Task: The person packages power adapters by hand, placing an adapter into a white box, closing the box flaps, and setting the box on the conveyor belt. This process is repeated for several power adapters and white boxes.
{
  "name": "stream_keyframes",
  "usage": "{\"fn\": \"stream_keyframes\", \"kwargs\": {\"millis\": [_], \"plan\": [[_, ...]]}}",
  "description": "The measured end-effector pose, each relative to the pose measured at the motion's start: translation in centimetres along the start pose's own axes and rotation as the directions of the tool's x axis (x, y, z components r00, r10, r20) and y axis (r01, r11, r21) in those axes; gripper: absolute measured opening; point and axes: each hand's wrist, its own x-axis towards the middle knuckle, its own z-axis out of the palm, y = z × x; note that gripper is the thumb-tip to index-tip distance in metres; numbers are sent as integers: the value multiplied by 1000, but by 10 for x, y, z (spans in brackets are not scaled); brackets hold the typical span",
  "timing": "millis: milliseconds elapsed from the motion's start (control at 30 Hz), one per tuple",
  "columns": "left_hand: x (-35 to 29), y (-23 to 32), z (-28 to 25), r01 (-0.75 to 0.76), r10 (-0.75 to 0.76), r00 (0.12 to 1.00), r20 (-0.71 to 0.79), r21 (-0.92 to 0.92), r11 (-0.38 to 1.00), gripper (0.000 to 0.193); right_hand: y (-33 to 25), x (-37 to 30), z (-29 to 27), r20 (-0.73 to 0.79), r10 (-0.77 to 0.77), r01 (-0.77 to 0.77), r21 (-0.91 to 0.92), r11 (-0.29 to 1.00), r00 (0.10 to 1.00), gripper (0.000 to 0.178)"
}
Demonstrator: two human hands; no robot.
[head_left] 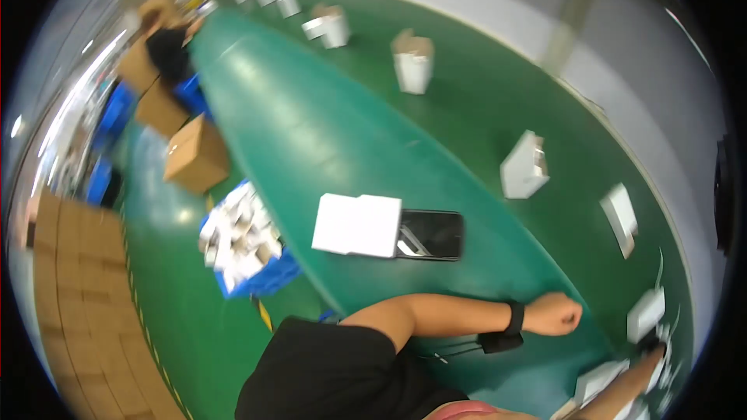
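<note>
My left hand (552, 313) is curled into a loose fist over the right edge of the green belt, and nothing sticks out of it. A black band (516, 318) circles that wrist, with a small black box (500, 341) and a thin cord beside it. At the lower right, my right hand (655, 353) reaches among white cables (666, 365); its fingers are dark and blurred, so any grip is hidden. Near that hand are a white box (646, 315) and another white carton (599, 383). A black smartphone (433, 235) lies on the belt, touching white paper or flat card (357, 225).
Along the green side surface stand white boxes (523, 171) and a white bin (412, 66). Left of the belt (311, 140) are a blue crate (268, 276) full of white pieces, a brown carton (197, 157) and stacked cartons (82, 295). A person in black (169, 53) sits farther back.
</note>
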Motion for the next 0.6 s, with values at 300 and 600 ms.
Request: {"fn": "stream_keyframes", "kwargs": {"millis": [300,600], "plan": [[-13,12,1,150,-151,987,-61,-30,988,5,-5,19,16,-21,18,-16,86,996,1000,37],[4,4,0,98,-99,995,-10,-46,994,5,-25,47,-87,-43,-91,92,761,643,995,36]]}}
